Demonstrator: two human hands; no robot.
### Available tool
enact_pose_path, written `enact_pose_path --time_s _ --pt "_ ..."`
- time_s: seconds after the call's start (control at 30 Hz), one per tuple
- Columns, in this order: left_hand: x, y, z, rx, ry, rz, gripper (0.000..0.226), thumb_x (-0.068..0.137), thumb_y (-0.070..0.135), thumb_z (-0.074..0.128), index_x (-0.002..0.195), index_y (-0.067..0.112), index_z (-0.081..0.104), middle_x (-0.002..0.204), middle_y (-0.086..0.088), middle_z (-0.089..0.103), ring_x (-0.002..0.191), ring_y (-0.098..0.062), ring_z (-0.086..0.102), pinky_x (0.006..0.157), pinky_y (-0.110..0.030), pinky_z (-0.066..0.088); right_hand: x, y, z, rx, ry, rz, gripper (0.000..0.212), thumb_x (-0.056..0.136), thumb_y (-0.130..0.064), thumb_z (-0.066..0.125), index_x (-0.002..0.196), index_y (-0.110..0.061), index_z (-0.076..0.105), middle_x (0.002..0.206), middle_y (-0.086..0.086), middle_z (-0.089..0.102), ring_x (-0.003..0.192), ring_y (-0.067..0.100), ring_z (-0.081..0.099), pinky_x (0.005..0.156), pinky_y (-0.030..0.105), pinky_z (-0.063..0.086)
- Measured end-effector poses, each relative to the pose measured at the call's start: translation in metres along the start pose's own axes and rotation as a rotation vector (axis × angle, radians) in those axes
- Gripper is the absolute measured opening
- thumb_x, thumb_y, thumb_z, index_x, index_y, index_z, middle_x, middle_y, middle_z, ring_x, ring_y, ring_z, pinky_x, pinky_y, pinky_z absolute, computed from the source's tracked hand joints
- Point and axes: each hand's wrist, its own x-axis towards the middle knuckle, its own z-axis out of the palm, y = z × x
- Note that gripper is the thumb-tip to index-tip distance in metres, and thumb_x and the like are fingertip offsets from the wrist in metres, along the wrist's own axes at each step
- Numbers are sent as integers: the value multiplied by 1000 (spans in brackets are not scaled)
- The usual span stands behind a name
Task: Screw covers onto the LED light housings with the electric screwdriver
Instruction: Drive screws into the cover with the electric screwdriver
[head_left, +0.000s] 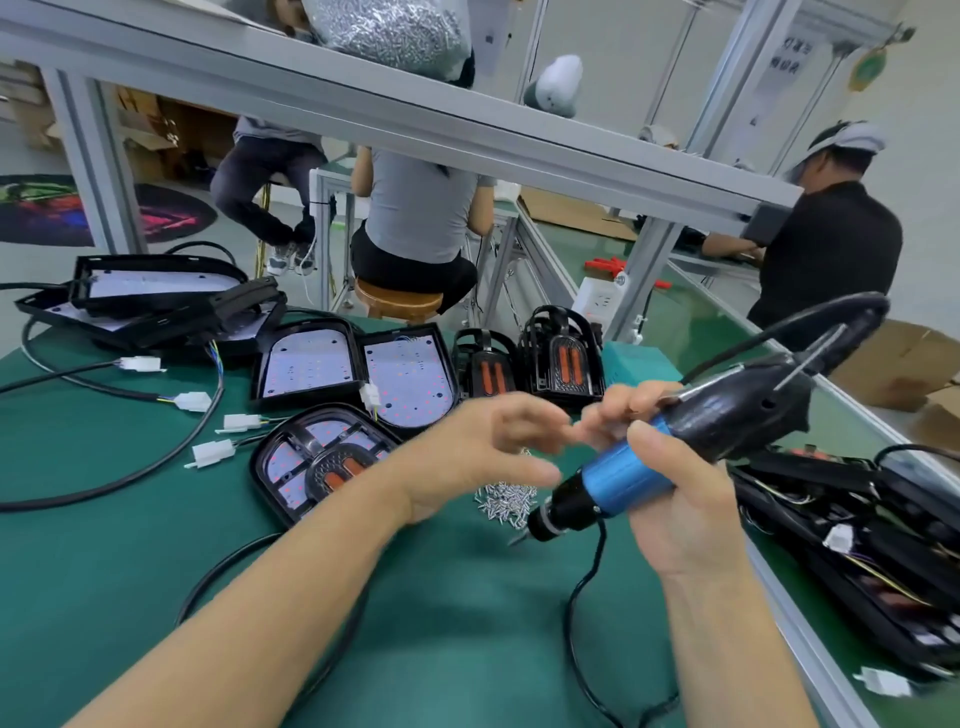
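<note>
Matt green cloth, glossy black plastic, bright metal

The bench mat (130, 545) looks like matt green felt-like cloth. The electric screwdriver (675, 447) has a shiny blue metallic barrel and a dull black rear body. The LED light housings (306, 364) are glossy black plastic around pale matt boards. The screws (504, 501) glint as bare metal. The connectors (210, 453) are smooth white plastic; the stool (397, 301) is varnished wood.

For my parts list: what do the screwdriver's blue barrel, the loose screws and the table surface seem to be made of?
Blue barrel: probably anodised metal, given its smooth satin sheen. Loose screws: bright metal, silvery glints. Table surface: matte green mat, perhaps rubber; no glare.
</note>
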Motion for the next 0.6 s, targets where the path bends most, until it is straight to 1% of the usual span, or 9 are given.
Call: enact_pose_path --time_s 0.07,0.13,0.17,0.23,0.3,0.37,0.47,0.53,0.6 --pt "2 -3 -20 249 317 -12 24 83 -1 67 101 14 63 100 1 70 91 -7 64 85 -23 48 -4 -2 -4 -7 113 -5 16 70 -6 64 80 -19 63 102 6 69 86 26 70 80 35 56" --pt "6 -9 -35 691 536 -62 17 87 6 61 93 22 64 88 7 67 86 -10 62 83 -26 45 -8 -6 -7 9 243 -14 10 75 -10 58 78 -19 61 99 7 69 72 23 68 73 32 56" --pt "8 -13 -38 885 537 -98 18 88 9 57 93 25 66 88 9 66 89 -13 61 84 -27 43 -8 -7 -8 21 317 -34 9 74 -11 59 75 -20 60 93 7 67 63 20 63 68 31 53" --pt "18 -22 -35 1156 401 -172 23 88 12 53 97 27 68 96 10 68 99 -16 60 90 -29 35 -4 -9 -6 36 489 -82 11 71 -11 64 67 -21 61 81 5 57 53 15 52 61 28 44" --pt "31 -32 -28 1289 257 -223 25 87 10 53 100 25 69 105 7 69 103 -19 59 96 -33 30 0 -8 -4 12 635 -127 17 73 -4 67 71 -18 59 71 3 52 50 14 49 60 29 41" --pt "44 -41 -25 1318 204 -283 25 87 8 53 100 22 69 105 3 70 103 -21 59 97 -36 30 4 -8 -3 -31 719 -143 21 79 5 66 83 -14 60 68 1 52 52 13 50 60 28 43" --pt "59 -52 -23 1357 192 -392 21 86 5 53 97 16 68 103 -2 69 96 -25 60 84 -33 36 4 -9 -7 -22 718 -99 29 81 11 63 97 -13 62 71 -5 57 59 10 54 59 22 46" --pt "63 -59 -22 1406 207 -442 9 86 6 56 85 14 60 95 -3 66 82 -26 56 72 -31 37 1 -9 -9 -13 677 -83 29 79 10 62 91 -16 62 72 -7 58 61 10 55 62 24 46" --pt "67 -64 -21 1435 247 -471 15 86 11 59 75 13 49 85 -2 60 75 -26 51 68 -32 38 -1 -9 -10 -43 652 -95 28 73 7 67 81 -18 60 76 -6 61 66 14 55 70 29 46"
